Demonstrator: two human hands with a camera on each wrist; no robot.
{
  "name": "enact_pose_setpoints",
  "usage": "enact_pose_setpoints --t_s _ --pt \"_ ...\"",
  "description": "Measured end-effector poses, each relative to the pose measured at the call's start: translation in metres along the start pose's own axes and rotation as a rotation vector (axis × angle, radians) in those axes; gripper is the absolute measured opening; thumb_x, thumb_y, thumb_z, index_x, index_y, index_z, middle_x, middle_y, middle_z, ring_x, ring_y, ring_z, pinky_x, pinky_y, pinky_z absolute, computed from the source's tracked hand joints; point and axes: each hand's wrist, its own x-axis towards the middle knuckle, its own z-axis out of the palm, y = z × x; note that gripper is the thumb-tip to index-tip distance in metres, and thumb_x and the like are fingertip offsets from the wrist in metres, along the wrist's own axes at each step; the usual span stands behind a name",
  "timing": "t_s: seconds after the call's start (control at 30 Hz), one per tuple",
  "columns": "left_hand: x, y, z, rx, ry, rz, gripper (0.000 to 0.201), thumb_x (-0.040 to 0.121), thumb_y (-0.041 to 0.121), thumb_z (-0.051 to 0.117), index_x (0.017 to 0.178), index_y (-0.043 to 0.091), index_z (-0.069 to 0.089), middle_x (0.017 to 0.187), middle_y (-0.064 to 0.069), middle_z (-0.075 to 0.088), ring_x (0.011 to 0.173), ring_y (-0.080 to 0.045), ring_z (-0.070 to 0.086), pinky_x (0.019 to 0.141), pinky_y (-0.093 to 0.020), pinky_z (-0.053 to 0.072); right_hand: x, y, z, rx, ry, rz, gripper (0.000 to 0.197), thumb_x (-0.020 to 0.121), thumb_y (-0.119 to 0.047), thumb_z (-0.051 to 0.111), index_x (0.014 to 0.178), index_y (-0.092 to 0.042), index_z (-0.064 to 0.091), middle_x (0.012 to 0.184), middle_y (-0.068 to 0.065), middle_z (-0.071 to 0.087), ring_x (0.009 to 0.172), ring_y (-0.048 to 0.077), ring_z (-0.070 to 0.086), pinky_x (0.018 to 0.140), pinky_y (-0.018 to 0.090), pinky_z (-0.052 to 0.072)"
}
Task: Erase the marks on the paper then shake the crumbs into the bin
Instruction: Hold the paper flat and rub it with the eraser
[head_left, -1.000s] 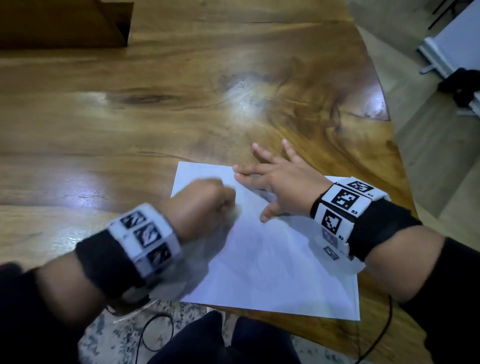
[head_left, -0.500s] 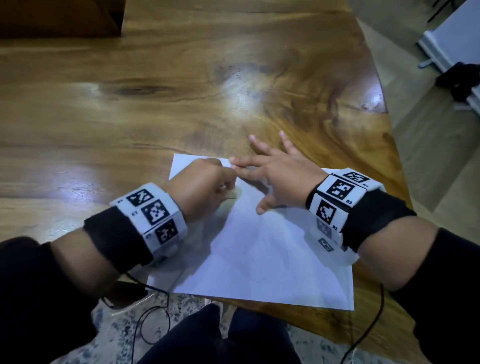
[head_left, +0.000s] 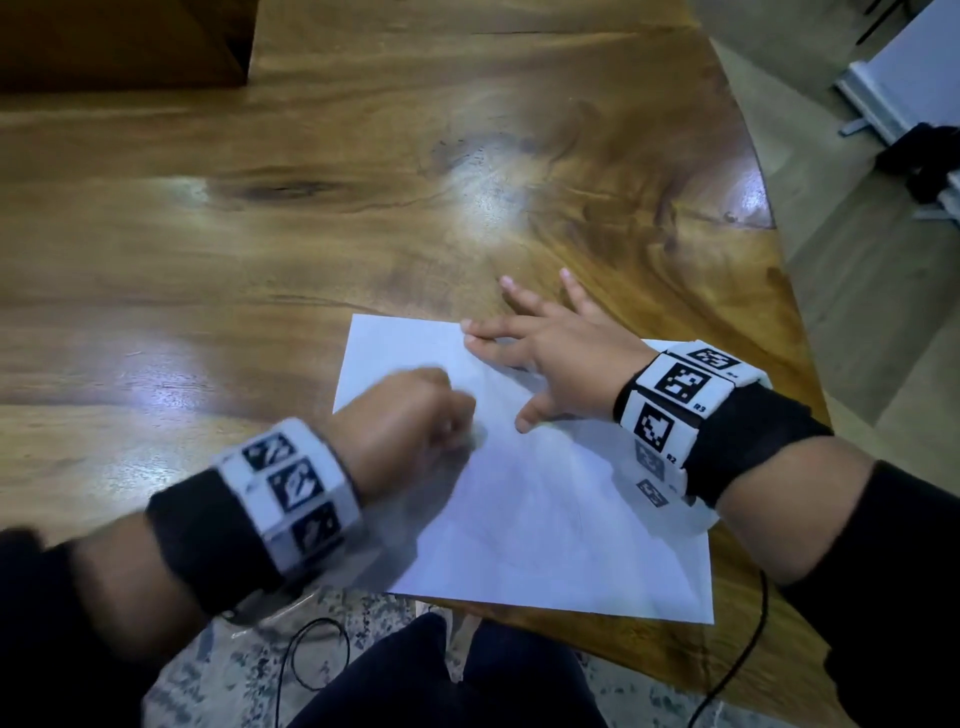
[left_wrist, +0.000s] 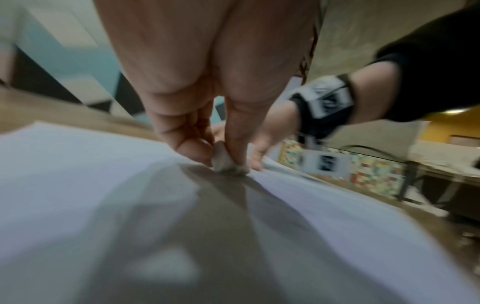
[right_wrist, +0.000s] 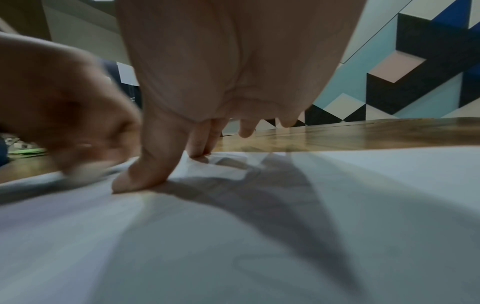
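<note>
Now, on the left, the left hand (head_left: 410, 415) pinches a small white eraser (left_wrist: 226, 162) and presses it onto the paper (head_left: 545, 519), which lies flat at the desk's (head_left: 260, 260) near edge. To the right, the right hand (head_left: 561, 358) spreads wide, fingers straight, pinning the sheet's far edge. That sheet looks thin and floppy, likely to crease; lifting by two opposite edges should keep crumbs on it.

My left hand (head_left: 410, 415) came through smeared in the head view — its fingers and the eraser (left_wrist: 225, 160) under them were hidden there. Any marks on the paper (head_left: 545, 519) were too faint to tell. My forearms ran off the near edge.
</note>
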Motion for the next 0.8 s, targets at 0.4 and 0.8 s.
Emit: enact_pose_setpoints --t_s 0.4,0.8 --pt "-0.018 -0.001 0.025 0.078 -0.136 0.028 0.023 0.080 0.018 0.050 0.058 0.025 0.048 0.063 0.005 0.044 0.058 -0.011 0.044 0.056 -0.025 0.035 -0.002 -0.002 -0.003 -0.001 -0.014 0.007 0.089 0.080 -0.047 0.066 0.149 -0.037 0.011 0.155 -0.026 0.004 0.143 0.015 -0.023 0.107 0.052 -0.022" --pt "0.017 0.001 -0.010 -0.013 0.163 -0.155 0.014 0.079 0.026 0.065 0.087 0.015 0.068 0.073 -0.002 0.055 0.070 -0.019 0.051 0.062 -0.024 0.031 -0.005 -0.011 -0.002 -0.086 -0.044 -0.013 0.109 0.072 -0.054 0.070 0.151 -0.025 0.001 0.158 -0.015 -0.006 0.144 0.014 -0.019 0.110 0.040 -0.021"
